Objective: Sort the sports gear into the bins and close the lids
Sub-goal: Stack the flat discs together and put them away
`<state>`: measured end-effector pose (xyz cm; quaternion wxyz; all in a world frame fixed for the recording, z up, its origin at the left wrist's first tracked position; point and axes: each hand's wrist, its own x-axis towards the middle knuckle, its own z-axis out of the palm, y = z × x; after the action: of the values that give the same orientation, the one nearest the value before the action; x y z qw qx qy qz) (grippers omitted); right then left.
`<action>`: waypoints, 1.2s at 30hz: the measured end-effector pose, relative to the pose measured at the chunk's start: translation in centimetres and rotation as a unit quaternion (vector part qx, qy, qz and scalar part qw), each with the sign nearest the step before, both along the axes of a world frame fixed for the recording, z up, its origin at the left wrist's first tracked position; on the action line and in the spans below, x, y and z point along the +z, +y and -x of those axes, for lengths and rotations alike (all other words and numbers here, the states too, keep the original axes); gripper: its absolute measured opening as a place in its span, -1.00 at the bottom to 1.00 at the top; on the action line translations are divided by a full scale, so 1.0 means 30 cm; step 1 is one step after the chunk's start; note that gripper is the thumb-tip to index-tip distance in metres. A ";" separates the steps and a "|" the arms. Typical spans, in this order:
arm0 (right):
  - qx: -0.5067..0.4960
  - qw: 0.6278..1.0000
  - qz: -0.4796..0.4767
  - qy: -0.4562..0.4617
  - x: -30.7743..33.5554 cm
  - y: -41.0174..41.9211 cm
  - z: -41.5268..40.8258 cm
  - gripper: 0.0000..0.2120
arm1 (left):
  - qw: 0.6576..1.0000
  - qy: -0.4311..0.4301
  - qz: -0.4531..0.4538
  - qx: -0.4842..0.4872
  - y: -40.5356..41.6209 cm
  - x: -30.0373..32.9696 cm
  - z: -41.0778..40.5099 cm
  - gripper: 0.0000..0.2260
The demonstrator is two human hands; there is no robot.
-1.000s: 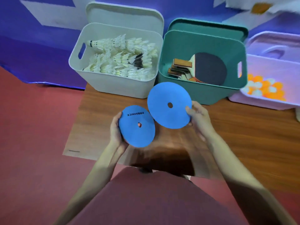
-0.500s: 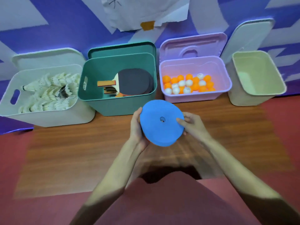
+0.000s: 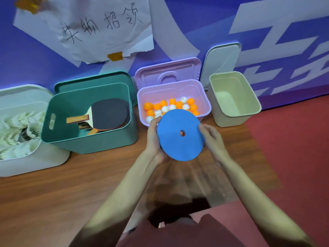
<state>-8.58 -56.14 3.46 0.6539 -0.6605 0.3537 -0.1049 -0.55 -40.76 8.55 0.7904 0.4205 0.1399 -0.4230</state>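
Both hands are raised over the wooden tabletop (image 3: 74, 177), holding a blue disc (image 3: 179, 135) between them. Left hand (image 3: 154, 139) grips the disc's left edge, thumb on the upper rim and palm under the lower part. Right hand (image 3: 212, 139) meets the right edge with fingers curved along the rim. Disc is tilted, face toward the camera, with a small round hole near its centre. Whether it is one disc or a stack cannot be told.

Disc sits just in front of the pink bin (image 3: 207, 104), covering part of its near wall. Pink bin holds orange and white balls (image 3: 171, 105); its lid (image 3: 168, 73) stands upright behind it.

Left of it, the green bin (image 3: 89, 141) holds paddles (image 3: 109, 114), dark faces up, with its lid (image 3: 92, 81) propped behind. At far left, the white bin (image 3: 35, 163) holds shuttlecocks (image 3: 16, 131), partly out of frame.

At right, the pale green bin (image 3: 249, 114) shows nothing inside; a white lid (image 3: 222, 61) leans against the blue wall (image 3: 178, 32) behind it. A handwritten paper sign (image 3: 99, 27) is taped to the wall.
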 end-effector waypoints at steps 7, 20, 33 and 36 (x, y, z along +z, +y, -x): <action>-0.009 1.000 -0.005 -0.014 -0.026 0.099 0.003 -0.62 | 0.999 0.014 -0.014 -0.031 0.047 -0.062 -0.009 -0.58; -0.087 0.995 -0.025 -0.034 0.019 0.007 0.037 -0.55 | 0.990 -0.010 -0.075 -0.122 -0.013 -0.117 -0.009 -0.59; -0.060 0.994 0.079 -0.049 0.024 -0.565 0.137 -0.86 | 0.851 -0.364 -0.294 -0.238 -0.553 -0.054 -0.076 -0.83; -0.019 0.992 0.113 -0.047 0.042 -0.705 0.100 -0.88 | 0.833 -0.418 -0.278 -0.232 -0.708 -0.003 -0.165 -0.74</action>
<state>-11.57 -77.28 4.72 0.5890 -0.7175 0.3214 -0.1873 4.41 -61.99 8.47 0.5021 0.7790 -0.1940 -0.3215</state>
